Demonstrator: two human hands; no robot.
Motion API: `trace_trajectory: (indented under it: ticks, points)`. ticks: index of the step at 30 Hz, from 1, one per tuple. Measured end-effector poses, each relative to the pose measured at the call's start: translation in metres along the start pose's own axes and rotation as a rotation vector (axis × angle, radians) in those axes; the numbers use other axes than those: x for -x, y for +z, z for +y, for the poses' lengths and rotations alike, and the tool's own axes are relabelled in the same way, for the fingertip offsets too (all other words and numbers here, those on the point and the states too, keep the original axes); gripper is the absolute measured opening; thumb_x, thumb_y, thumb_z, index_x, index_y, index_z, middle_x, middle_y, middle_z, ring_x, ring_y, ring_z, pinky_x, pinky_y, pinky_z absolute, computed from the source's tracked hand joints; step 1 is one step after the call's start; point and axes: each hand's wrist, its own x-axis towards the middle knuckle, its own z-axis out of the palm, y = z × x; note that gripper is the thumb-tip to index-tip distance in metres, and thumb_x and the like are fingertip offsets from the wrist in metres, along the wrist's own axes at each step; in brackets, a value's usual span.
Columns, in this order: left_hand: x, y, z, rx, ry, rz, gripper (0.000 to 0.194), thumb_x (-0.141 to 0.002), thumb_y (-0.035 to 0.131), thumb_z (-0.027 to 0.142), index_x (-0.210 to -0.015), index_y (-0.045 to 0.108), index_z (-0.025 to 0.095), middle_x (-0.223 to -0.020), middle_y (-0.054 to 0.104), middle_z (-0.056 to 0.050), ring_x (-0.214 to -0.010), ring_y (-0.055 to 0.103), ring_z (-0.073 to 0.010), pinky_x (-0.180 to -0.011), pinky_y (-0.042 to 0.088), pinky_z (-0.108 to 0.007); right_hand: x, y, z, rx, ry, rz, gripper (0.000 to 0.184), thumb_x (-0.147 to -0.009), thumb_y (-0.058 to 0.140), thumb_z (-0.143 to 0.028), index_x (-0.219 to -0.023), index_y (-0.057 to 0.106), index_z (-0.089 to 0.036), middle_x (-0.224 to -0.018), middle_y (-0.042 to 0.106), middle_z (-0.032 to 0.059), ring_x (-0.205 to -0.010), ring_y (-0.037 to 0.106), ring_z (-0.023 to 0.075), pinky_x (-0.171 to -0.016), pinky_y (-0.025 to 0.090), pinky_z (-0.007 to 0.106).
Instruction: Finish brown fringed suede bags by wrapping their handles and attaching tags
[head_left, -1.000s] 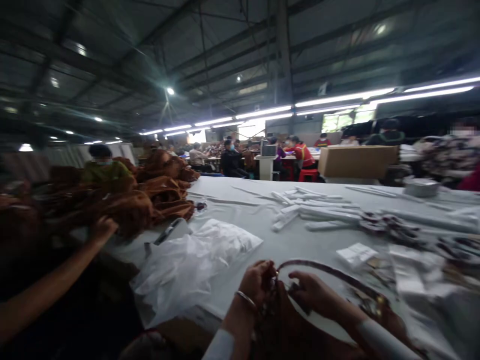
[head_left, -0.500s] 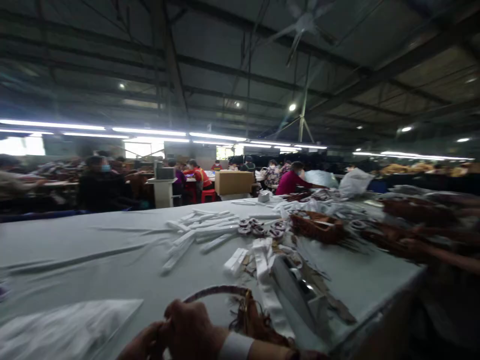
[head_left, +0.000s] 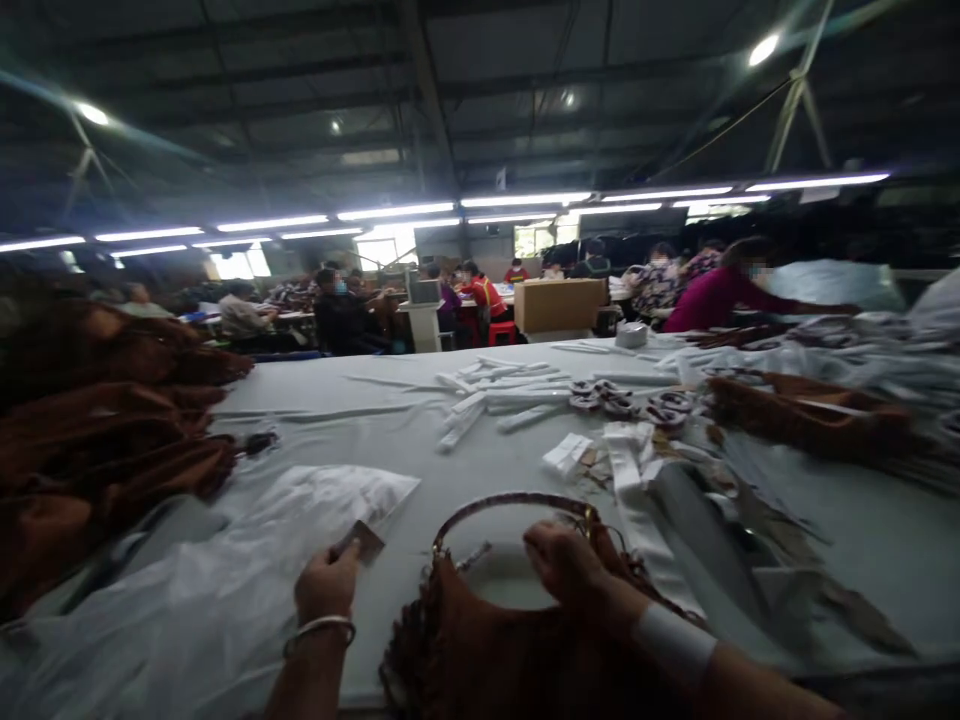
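Observation:
A brown suede-like handbag [head_left: 480, 640] with a fringed side lies at the table's near edge, its mouth facing up. Its curved handle [head_left: 517, 497] arches beyond the opening, joined by metal rings. My right hand [head_left: 566, 560] is over the right side of the opening, fingers curled closed; whatever they hold, if anything, is hidden. A white band circles that wrist. Left of the bag, my left hand [head_left: 328, 582], with a bangle at the wrist, pinches a small flat brownish card [head_left: 365, 541] between thumb and fingers.
White plastic bags [head_left: 247, 560] spread on the left, beside a pile of brown bags [head_left: 112, 430]. White wrapped strips [head_left: 517, 395], rolled straps [head_left: 600, 396] and scraps lie across the table [head_left: 300, 385]. Another brown bag [head_left: 810, 410] lies right; a co-worker [head_left: 727, 290] reaches over behind.
The view has swung left and down, showing more of the handbag and the brown pile. My hands, close together before, are now apart, the left one showing the card.

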Motion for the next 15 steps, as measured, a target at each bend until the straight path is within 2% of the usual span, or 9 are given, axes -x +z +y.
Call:
trace_trajectory:
  ticks: [2, 4, 6, 8, 9, 10, 12, 13, 15]
  points:
    - [0.006, 0.002, -0.003, -0.176, 0.058, -0.033, 0.019, -0.076, 0.06, 0.034, -0.077, 0.065, 0.016, -0.067, 0.066, -0.009, -0.075, 0.067, -0.0299, -0.068, 0.052, -0.038, -0.006, -0.006, 0.019, 0.002, 0.025, 0.059, 0.023, -0.093, 0.046, -0.019, -0.092, 0.069, -0.018, -0.097, 0.071, 0.0088, -0.093, 0.067, 0.022, -0.084, 0.047, 0.03]
    - [0.014, 0.007, 0.005, -0.265, 0.178, 0.043, 0.031, -0.078, 0.058, 0.029, -0.1, 0.067, 0.008, -0.095, 0.07, -0.019, -0.099, 0.064, -0.035, -0.086, 0.051, -0.043, -0.018, -0.011, 0.035, 0.05, 0.031, 0.092, 0.027, -0.091, 0.051, -0.018, -0.113, 0.067, -0.016, -0.116, 0.068, 0.0125, -0.112, 0.062, 0.0248, -0.097, 0.044, 0.033]
    - [0.022, 0.016, 0.023, -0.354, 0.396, 0.108, 0.039, -0.083, 0.054, 0.025, -0.115, 0.063, 0.005, -0.114, 0.066, -0.023, -0.115, 0.058, -0.0363, -0.099, 0.046, -0.046, -0.032, -0.011, 0.044, 0.131, 0.044, 0.038, 0.049, -0.087, 0.057, -0.019, -0.136, 0.055, -0.012, -0.137, 0.057, 0.0186, -0.13, 0.05, 0.0293, -0.11, 0.036, 0.039]
    - [0.03, 0.028, 0.046, -0.364, 0.613, 0.05, 0.033, -0.085, 0.053, 0.022, -0.111, 0.066, 0.007, -0.113, 0.066, -0.02, -0.114, 0.058, -0.0338, -0.102, 0.045, -0.045, -0.048, -0.01, 0.046, 0.195, 0.067, -0.06, 0.068, -0.083, 0.064, -0.021, -0.147, 0.043, -0.009, -0.143, 0.052, 0.0229, -0.136, 0.044, 0.0337, -0.113, 0.032, 0.045]
    - [0.035, 0.034, 0.059, -0.332, 0.689, -0.026, 0.029, -0.085, 0.054, 0.021, -0.106, 0.068, 0.009, -0.11, 0.068, -0.018, -0.11, 0.06, -0.0321, -0.102, 0.046, -0.044, -0.055, -0.009, 0.044, 0.21, 0.083, -0.103, 0.069, -0.081, 0.066, -0.021, -0.145, 0.045, -0.009, -0.137, 0.057, 0.0241, -0.131, 0.049, 0.035, -0.11, 0.036, 0.047]
    - [0.039, 0.039, 0.072, -0.297, 0.75, -0.109, 0.025, -0.085, 0.055, 0.02, -0.103, 0.069, 0.01, -0.106, 0.069, -0.016, -0.108, 0.061, -0.031, -0.101, 0.047, -0.043, -0.062, -0.009, 0.04, 0.216, 0.099, -0.136, 0.063, -0.08, 0.067, -0.019, -0.139, 0.052, -0.008, -0.126, 0.064, 0.0244, -0.122, 0.057, 0.0352, -0.103, 0.041, 0.046]
    - [0.046, 0.049, 0.099, -0.237, 0.853, -0.248, 0.023, -0.085, 0.057, 0.02, -0.101, 0.07, 0.011, -0.104, 0.07, -0.015, -0.108, 0.061, -0.0307, -0.103, 0.046, -0.044, -0.071, -0.013, 0.03, 0.216, 0.114, -0.154, 0.036, -0.081, 0.063, -0.014, -0.115, 0.068, -0.007, -0.1, 0.073, 0.0219, -0.099, 0.068, 0.0325, -0.086, 0.049, 0.04]
    - [0.049, 0.052, 0.112, -0.208, 0.899, -0.296, 0.024, -0.084, 0.059, 0.02, -0.104, 0.07, 0.011, -0.106, 0.07, -0.015, -0.111, 0.06, -0.0313, -0.105, 0.045, -0.045, -0.074, -0.017, 0.024, 0.215, 0.112, -0.151, 0.024, -0.082, 0.06, -0.012, -0.102, 0.072, -0.008, -0.092, 0.074, 0.0203, -0.091, 0.071, 0.0302, -0.079, 0.05, 0.036]
    - [0.051, 0.054, 0.136, -0.147, 0.981, -0.376, 0.034, -0.081, 0.064, 0.02, -0.114, 0.068, 0.012, -0.116, 0.069, -0.015, -0.12, 0.056, -0.0326, -0.111, 0.041, -0.047, -0.075, -0.031, 0.012, 0.21, 0.084, -0.112, 0.02, -0.086, 0.054, -0.011, -0.089, 0.074, -0.012, -0.09, 0.075, 0.0172, -0.085, 0.071, 0.0263, -0.07, 0.047, 0.031]
